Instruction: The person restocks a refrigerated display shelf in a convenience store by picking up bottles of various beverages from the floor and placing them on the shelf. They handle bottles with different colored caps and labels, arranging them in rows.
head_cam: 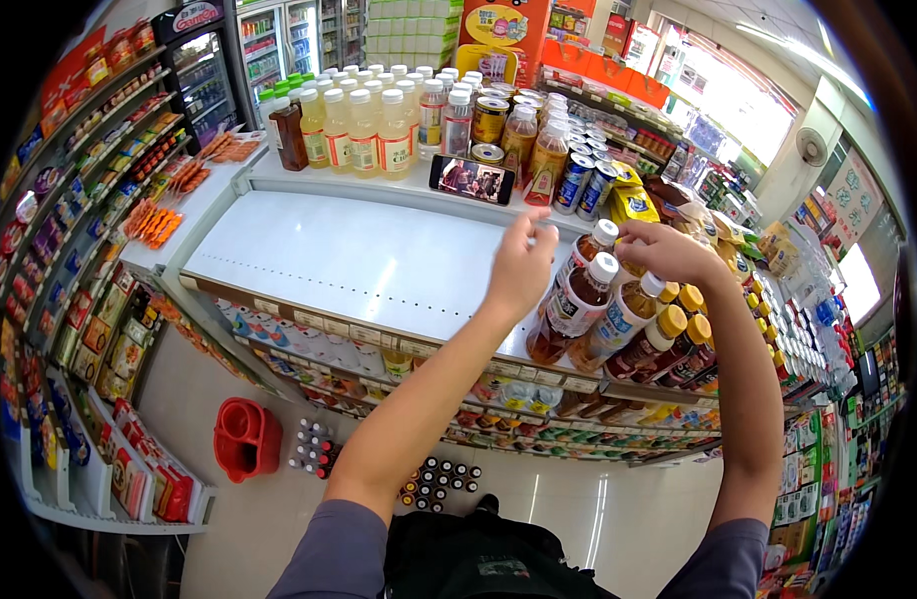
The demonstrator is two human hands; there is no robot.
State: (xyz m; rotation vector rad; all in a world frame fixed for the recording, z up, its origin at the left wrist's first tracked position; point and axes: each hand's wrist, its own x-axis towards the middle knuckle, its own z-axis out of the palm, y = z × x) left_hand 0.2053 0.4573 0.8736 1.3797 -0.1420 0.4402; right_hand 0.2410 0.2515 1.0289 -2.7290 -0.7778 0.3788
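My left hand (522, 262) is over the right part of a white shelf (331, 254), its fingers loosely bent and nothing seen in them. Just right of it stand dark tea bottles with white caps, the nearest tea bottle (578, 299) at the shelf's front edge. My right hand (664, 251) reaches in over these bottles, fingers bent downward beside a white cap (605, 230). Its fingertips are partly out of sight, so a grip cannot be made out. Below that hand is a paler bottle with a blue-and-white label (616, 322).
On the raised back ledge stand pale yellow drink bottles (393, 138), cans (576, 180) and a propped phone (472, 180) with a lit screen. Yellow-capped bottles (672, 322) line the right. A red bucket (247, 438) and several bottles (440, 483) stand on the floor.
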